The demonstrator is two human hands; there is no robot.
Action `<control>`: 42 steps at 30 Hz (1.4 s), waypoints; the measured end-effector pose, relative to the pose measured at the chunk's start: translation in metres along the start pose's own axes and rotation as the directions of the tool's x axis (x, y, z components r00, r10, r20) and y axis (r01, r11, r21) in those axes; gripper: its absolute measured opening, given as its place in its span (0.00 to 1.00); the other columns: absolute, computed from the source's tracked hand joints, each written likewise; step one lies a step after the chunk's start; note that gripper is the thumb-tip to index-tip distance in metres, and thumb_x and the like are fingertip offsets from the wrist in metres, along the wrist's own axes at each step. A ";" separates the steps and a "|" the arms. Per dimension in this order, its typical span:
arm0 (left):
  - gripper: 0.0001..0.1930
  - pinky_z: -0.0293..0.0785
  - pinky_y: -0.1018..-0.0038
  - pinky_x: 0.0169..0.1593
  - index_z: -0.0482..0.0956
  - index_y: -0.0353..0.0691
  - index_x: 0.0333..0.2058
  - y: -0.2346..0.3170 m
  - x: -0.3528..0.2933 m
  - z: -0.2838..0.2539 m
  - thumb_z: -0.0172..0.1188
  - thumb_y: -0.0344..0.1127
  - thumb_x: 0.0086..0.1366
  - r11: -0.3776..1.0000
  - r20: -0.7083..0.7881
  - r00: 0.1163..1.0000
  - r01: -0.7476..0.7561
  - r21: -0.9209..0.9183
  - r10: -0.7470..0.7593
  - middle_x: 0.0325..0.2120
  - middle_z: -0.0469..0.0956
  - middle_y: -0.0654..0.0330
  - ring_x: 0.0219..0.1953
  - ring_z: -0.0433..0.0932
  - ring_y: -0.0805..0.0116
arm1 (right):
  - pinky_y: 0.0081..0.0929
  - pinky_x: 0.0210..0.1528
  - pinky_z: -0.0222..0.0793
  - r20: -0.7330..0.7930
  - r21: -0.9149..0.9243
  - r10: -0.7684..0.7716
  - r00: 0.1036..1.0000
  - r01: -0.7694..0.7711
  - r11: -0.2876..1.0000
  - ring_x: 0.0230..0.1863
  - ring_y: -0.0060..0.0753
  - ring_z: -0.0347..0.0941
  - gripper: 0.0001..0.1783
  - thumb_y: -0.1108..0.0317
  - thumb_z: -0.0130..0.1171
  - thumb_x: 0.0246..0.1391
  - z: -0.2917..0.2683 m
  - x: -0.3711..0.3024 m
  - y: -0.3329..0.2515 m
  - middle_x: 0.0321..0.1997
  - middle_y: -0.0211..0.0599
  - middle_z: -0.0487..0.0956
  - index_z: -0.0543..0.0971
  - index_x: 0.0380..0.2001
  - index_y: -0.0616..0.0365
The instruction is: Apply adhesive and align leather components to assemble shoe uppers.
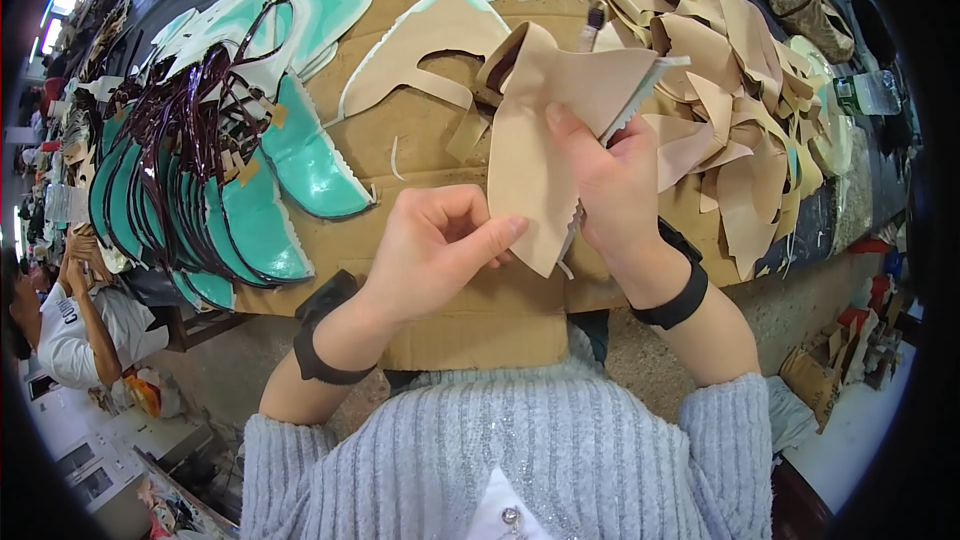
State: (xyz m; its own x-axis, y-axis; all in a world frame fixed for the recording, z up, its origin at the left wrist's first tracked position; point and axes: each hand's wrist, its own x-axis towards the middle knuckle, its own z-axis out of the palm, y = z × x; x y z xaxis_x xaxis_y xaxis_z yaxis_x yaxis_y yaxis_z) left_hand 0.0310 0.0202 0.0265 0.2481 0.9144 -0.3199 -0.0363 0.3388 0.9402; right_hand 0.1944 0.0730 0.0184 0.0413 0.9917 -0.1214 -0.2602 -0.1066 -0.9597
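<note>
Over the near side of the table I hold a folded beige leather piece (pixel 535 145) up between both hands. One of its edges is jagged, and a grey-white layer shows along its right side. My left hand (pixel 430 250) pinches its lower left edge between thumb and curled fingers. Higher on the right, my right hand (pixel 615 190) grips it, the thumb pressed flat on the front and the fingers mostly hidden behind. A curved beige piece (pixel 400 58) with a white edge lies flat just beyond my left hand.
Teal glossy pieces (pixel 315 165) with dark red-brown strips (pixel 165 155) are heaped on the left. Loose beige pieces (pixel 750 165) are piled on the right. Brown cardboard (pixel 470 340) covers the table. A plastic cup (pixel 868 93) lies at far right; a person (pixel 85 325) is at far left.
</note>
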 end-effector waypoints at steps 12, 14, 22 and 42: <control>0.09 0.67 0.82 0.25 0.80 0.34 0.32 0.001 0.002 0.012 0.64 0.35 0.62 0.993 0.082 0.996 0.052 -0.110 -0.043 0.21 0.77 0.67 0.22 0.72 0.83 | 0.23 0.41 0.72 -0.066 0.056 0.026 0.997 -0.022 0.998 0.38 0.24 0.76 0.10 0.72 0.57 0.56 0.012 -0.003 -0.007 0.38 0.35 0.80 0.76 0.41 0.66; 0.10 0.68 0.82 0.26 0.79 0.33 0.32 -0.002 0.001 0.008 0.64 0.36 0.61 0.999 0.118 0.993 -0.009 -0.048 0.015 0.21 0.78 0.67 0.23 0.73 0.84 | 0.23 0.40 0.71 -0.046 0.075 0.089 0.995 -0.085 0.994 0.37 0.23 0.76 0.10 0.72 0.56 0.57 0.009 -0.004 -0.009 0.37 0.34 0.80 0.76 0.40 0.66; 0.09 0.65 0.84 0.25 0.75 0.33 0.27 0.033 0.027 -0.011 0.65 0.31 0.59 0.777 -0.072 0.939 -0.233 0.585 0.336 0.20 0.74 0.68 0.24 0.68 0.86 | 0.21 0.32 0.67 0.176 -0.245 -0.027 0.984 0.071 0.967 0.31 0.18 0.70 0.10 0.68 0.53 0.61 0.004 -0.019 -0.009 0.29 0.30 0.78 0.77 0.33 0.66; 0.22 0.62 0.77 0.17 0.71 0.34 0.18 0.021 0.027 -0.013 0.54 0.42 0.69 0.992 -0.196 0.976 -0.077 0.101 0.096 0.10 0.70 0.62 0.13 0.68 0.77 | 0.20 0.32 0.69 0.330 -0.109 0.260 0.907 -0.237 0.965 0.32 0.18 0.74 0.10 0.70 0.55 0.58 -0.005 -0.020 -0.007 0.32 0.30 0.80 0.78 0.39 0.66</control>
State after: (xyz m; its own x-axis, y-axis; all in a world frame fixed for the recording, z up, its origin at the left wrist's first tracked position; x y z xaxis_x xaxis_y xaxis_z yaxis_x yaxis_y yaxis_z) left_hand 0.0240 0.0547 0.0360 0.0484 0.9684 -0.2448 0.0427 0.2429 0.9691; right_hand 0.2007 0.0539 0.0263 -0.3486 0.8956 -0.2764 -0.1559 -0.3462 -0.9251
